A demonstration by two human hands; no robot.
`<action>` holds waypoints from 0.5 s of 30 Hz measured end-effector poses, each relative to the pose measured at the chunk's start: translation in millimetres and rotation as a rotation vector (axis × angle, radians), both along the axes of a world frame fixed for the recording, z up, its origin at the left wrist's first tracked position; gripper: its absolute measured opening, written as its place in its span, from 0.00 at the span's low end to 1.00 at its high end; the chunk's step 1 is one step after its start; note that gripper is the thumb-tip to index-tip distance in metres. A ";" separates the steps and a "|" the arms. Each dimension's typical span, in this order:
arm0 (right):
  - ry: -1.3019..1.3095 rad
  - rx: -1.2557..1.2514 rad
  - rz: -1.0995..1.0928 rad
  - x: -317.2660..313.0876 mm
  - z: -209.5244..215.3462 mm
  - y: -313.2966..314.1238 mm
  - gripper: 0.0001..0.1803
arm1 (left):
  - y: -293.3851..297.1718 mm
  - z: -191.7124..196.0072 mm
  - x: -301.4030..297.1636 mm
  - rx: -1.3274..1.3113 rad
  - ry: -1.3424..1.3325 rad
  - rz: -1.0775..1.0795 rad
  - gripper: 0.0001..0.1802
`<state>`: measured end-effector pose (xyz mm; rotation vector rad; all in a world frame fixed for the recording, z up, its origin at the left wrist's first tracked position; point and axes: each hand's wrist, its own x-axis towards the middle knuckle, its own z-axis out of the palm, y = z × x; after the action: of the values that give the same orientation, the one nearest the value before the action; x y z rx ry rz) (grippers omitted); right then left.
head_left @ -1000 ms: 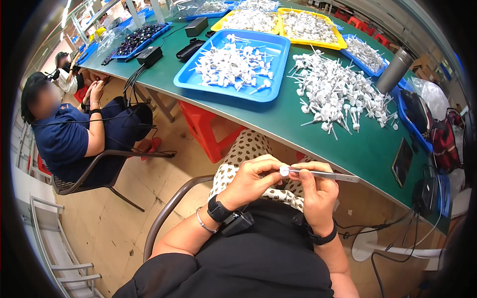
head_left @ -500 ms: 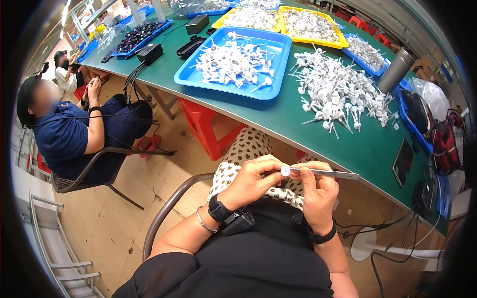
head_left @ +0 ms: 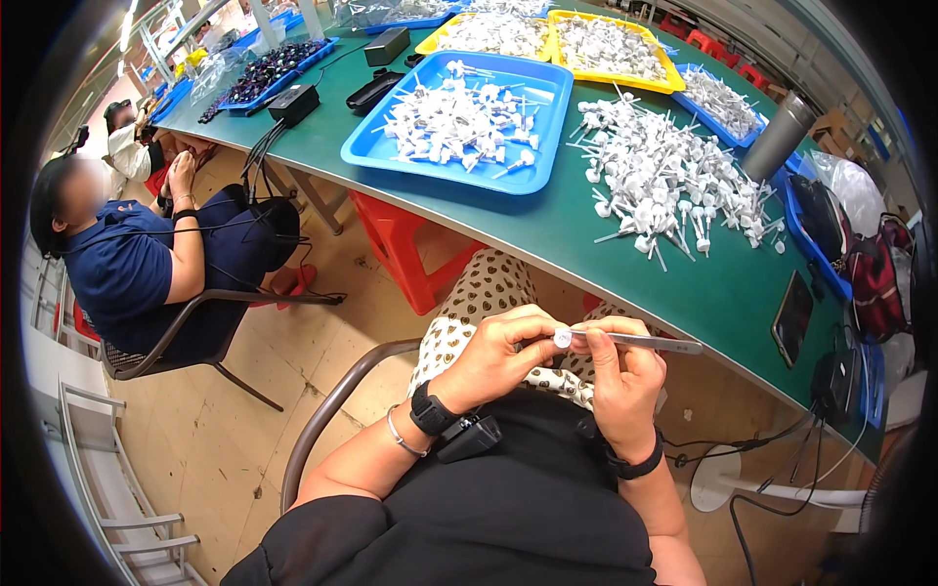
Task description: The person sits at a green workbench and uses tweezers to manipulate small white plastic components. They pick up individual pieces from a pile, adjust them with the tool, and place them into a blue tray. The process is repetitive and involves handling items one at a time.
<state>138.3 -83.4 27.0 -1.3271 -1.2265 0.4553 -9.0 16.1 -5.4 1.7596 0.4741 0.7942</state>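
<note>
My left hand (head_left: 505, 354) pinches a small white plastic part (head_left: 563, 338) with a round head, held over my lap. Closed around metal tweezers (head_left: 653, 343), my right hand (head_left: 622, 376) meets the left at the part. The tweezers' blunt end points to the right; their tips are hidden by my fingers and the part. On the green table beyond my hands lies a loose heap of similar white parts with thin stems (head_left: 674, 181). To its left, a blue tray (head_left: 360, 151) holds more of the same parts.
Yellow trays (head_left: 674, 86) of white parts stand behind the blue tray. A grey metal flask (head_left: 779, 137) and a phone (head_left: 792, 318) are on the table's right side. Cables (head_left: 752, 444) hang at the right. A red stool (head_left: 396, 249) is under the table; a seated person (head_left: 147, 244) is at left.
The white part has turned slightly between my fingers, and the tweezers' blunt end has shifted a little to the left. Both hands stay in nearly the same place.
</note>
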 end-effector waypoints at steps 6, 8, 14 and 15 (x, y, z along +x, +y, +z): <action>-0.012 0.004 -0.002 0.2 -0.3 0.6 0.07 | 0.1 1.0 -0.5 -0.009 0.005 0.000 0.08; 0.023 0.017 -0.016 -1.0 -1.1 1.4 0.06 | 0.2 1.8 -0.9 -0.013 0.010 0.000 0.08; 0.091 0.017 -0.030 -3.7 -0.9 2.5 0.06 | 0.3 -0.2 -1.1 -0.028 0.011 0.004 0.08; 0.080 -0.001 -0.015 -2.3 -0.8 1.5 0.07 | 0.2 0.2 -1.2 -0.025 0.013 0.004 0.08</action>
<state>136.0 -81.9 26.2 -1.3066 -1.1496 0.4935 -10.2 16.3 -5.2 1.7424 0.4946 0.7768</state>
